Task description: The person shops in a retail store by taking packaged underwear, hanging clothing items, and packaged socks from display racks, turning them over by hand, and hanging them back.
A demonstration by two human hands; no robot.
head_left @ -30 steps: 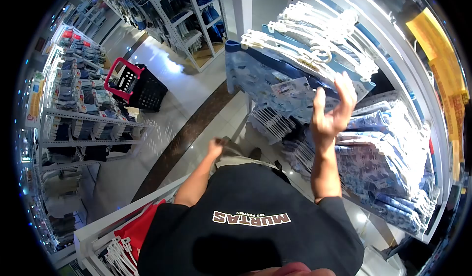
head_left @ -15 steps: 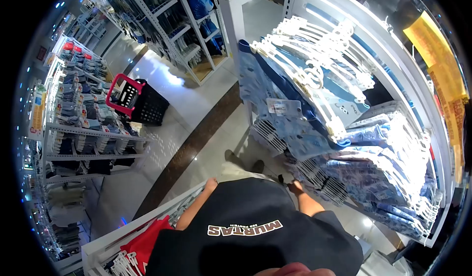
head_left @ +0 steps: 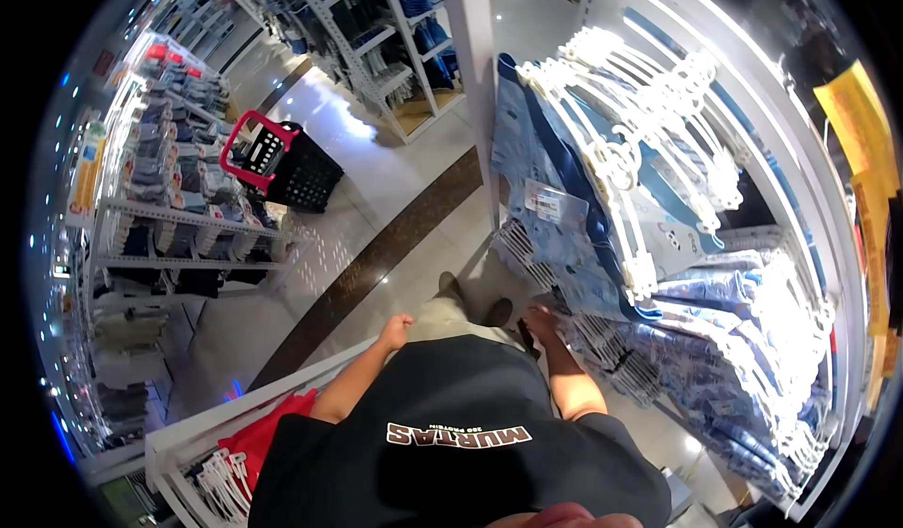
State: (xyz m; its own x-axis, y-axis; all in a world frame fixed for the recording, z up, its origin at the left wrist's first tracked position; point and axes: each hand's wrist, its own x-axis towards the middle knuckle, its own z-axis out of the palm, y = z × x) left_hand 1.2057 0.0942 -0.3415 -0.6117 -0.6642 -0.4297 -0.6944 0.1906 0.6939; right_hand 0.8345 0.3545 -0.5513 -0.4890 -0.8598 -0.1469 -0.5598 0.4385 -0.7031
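My left hand hangs by my left thigh, its fingers curled into a loose fist, with nothing visible in it. On the other side, my right hand is low by my right hip, fingers bent. A narrow dark object shows against it, too small to name. Near that hand, on a white rack, hang striped garments and light blue patterned clothes on white hangers. A paper tag is on the front blue garment. Neither hand visibly touches the clothes.
A black shopping basket with a pink handle stands on the tiled floor across a brown stripe. Shelves of packed clothing line the left. Close on my left is a white rack with red garments. White shelving stands ahead.
The clothes rack and basket have shifted right in view as my head and body moved. My left arm has swung slightly outward; my right hand is further forward.
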